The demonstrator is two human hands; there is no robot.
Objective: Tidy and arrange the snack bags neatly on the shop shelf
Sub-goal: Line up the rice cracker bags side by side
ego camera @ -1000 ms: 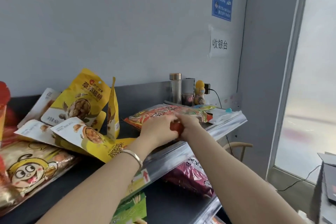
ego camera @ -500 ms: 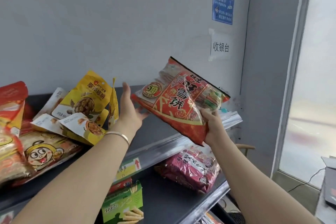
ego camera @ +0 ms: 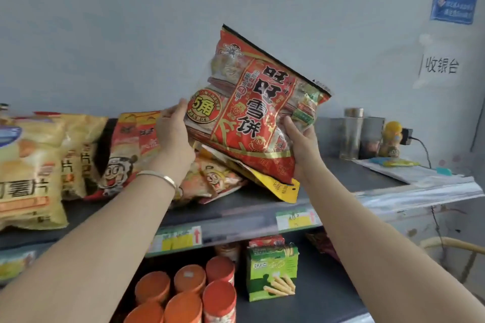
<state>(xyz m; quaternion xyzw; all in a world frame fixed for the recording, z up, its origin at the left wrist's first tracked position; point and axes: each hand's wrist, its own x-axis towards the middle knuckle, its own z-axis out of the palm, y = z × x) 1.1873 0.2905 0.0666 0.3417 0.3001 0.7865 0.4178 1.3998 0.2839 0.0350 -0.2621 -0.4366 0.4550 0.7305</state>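
Orange-lidded cans [ego camera: 183, 294] are standing on the lower shelf. Above, the left hand [ego camera: 174, 136] and right hand [ego camera: 301, 144] are both gripping a red snack bag [ego camera: 252, 113], tilted above the top shelf [ego camera: 236, 215], over a yellow bag [ego camera: 278, 186].

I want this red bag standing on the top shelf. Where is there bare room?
Bare shelf lies between the yellow bag and the papers, in front of the steel flask. Left of that, bags pile up. Both hands hold the red bag.
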